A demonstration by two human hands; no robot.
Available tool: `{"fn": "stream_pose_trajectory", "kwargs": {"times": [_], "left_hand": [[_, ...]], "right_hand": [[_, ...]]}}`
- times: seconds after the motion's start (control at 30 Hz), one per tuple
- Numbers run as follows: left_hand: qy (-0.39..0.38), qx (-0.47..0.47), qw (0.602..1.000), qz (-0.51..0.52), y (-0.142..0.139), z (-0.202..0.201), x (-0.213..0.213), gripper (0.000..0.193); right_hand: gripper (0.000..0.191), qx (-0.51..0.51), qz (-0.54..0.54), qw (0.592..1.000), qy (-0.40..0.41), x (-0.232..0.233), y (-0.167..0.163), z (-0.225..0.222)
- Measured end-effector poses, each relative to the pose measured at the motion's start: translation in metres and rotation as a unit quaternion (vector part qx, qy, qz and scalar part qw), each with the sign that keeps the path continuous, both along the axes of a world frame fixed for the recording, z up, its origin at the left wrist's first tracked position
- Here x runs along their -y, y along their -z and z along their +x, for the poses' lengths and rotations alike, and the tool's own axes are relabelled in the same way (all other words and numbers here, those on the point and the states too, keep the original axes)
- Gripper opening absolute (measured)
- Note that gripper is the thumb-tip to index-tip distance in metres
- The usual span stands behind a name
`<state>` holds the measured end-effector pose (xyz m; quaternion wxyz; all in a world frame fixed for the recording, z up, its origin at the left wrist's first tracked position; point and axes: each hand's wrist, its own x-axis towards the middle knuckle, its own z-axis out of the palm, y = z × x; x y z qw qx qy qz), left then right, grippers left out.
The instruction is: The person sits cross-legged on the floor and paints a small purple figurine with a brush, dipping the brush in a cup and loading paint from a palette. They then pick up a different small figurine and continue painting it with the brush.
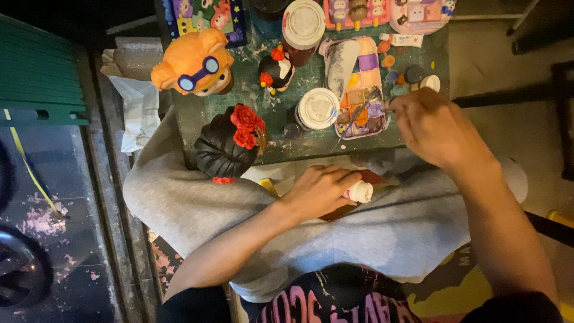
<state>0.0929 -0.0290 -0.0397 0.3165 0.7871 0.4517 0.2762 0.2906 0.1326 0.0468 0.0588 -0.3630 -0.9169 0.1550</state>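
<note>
The left hand, at the lower centre of the frame, is curled around a small white-capped paint bottle, whose cap end juts out to the right of the fingers; the bottle lies roughly sideways over the person's lap, which is covered in grey fabric. The right hand, right of centre, is closed in a pinch on a thin paintbrush, of which only a short part shows, its tip over the right edge of a rectangular plastic paint palette with wells of orange, purple, brown and yellow. The palette rests on a paint-smeared dark green table top in the upper centre. Just left of the palette stands a round jar with a white lid; a second, larger white-lidded jar stands at the top edge. At the table's near left edge sits a black rounded figurine topped with red flowers. Above it, in the upper left, is an orange figurine head with blue goggles, and between that and the palette a small black, white and red figurine. Crumpled white paper lies left of the table.
</note>
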Motion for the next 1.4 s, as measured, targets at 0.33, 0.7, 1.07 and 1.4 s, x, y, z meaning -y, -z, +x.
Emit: {"fn": "stream_pose_trajectory", "kwargs": {"times": [0.33, 0.7, 1.07, 1.4], "left_hand": [[-0.002, -0.007, 1.000, 0.011, 0.000, 0.000, 0.001, 0.053], [0.002, -0.013, 1.000, 0.009, -0.004, 0.000, 0.001, 0.053], [-0.004, -0.005, 1.000, 0.009, -0.006, -0.003, 0.002, 0.053], [0.005, -0.011, 1.000, 0.000, 0.000, 0.001, 0.006, 0.049]], "right_hand": [[0.010, -0.026, 0.011, 1.000, -0.007, 0.003, -0.001, -0.002], [0.013, -0.049, 0.015, 0.998, -0.036, 0.004, -0.001, 0.005], [0.018, -0.047, -0.097, 0.990, 0.089, 0.020, 0.007, 0.023], [0.026, -0.083, -0.023, 0.996, 0.034, 0.070, 0.033, 0.044]]}}
